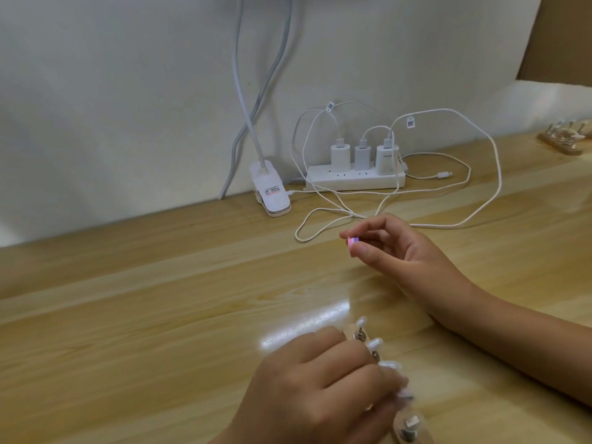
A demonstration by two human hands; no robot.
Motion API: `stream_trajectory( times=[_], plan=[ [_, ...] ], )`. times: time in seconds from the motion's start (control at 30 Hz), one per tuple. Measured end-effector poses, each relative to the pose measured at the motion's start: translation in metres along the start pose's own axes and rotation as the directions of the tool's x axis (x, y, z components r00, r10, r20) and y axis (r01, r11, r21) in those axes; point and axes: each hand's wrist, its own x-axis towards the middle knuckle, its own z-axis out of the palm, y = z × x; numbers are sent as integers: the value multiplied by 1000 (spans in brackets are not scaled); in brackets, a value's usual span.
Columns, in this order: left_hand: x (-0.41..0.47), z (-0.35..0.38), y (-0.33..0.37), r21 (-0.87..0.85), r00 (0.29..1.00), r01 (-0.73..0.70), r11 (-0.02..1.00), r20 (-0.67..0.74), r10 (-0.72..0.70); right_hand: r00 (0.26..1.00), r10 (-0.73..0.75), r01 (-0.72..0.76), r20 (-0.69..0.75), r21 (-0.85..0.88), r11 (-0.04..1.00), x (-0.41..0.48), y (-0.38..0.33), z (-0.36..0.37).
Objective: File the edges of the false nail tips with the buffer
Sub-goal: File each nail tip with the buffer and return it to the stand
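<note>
Right hand (397, 248) pinches the buffer (352, 241); left hand (320, 386) curls over the nail stand (413, 427), grip hidden; power strip (354, 179) at twelve o'clock.

Nothing legible from where I stand

The clamp (270, 191) carries a printed sticker (273, 191), too blurred to read; two cable tags (410, 123) toward one o'clock show only code squares.
</note>
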Motion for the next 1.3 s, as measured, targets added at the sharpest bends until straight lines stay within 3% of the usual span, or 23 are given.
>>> stream_trajectory(
  times=[0.07,0.13,0.17,0.27,0.33,0.4,0.6,0.73,0.9,1.03,1.13,1.23,1.3],
  plan=[
    [2,-5,-2,-221,988,131,966,-49,-146,1000,16,-16,13,11,1000,0,0,0],
    [4,-10,-5,-469,944,281,837,-21,-329,999,35,-36,25,37,999,-1,0,1],
    [5,-11,-6,-574,895,381,725,33,-444,999,36,-38,30,50,998,-2,-1,1],
    [7,-8,-14,-735,626,626,259,276,-729,1000,-1,0,21,36,999,-3,-5,3],
    [7,-6,-22,-718,515,682,142,333,-790,999,-26,26,18,27,999,-5,-7,3],
    [7,-6,-26,-700,482,706,111,359,-799,998,-39,38,42,38,999,-6,-8,3],
    [8,-6,-25,-704,492,704,87,396,-775,983,-99,107,154,-43,993,-12,-7,2],
    [8,-5,-26,-700,509,706,105,398,-763,958,-179,217,224,-160,963,-17,-7,6],
    [6,-5,-26,-692,531,710,132,402,-746,892,-317,418,323,-320,850,-18,-9,8],
    [6,-3,-26,-714,528,693,101,406,-746,898,-315,416,308,-358,836,-19,-10,9],
    [5,-2,-26,-715,548,689,123,402,-734,859,-361,494,363,-404,770,-21,-9,11],
    [4,-1,-26,-709,543,695,123,404,-737,904,-295,400,310,-370,839,-20,-10,9],
    [4,-1,-26,-708,555,693,135,405,-727,896,-301,412,328,-358,838,-23,-14,10]
  ],
)
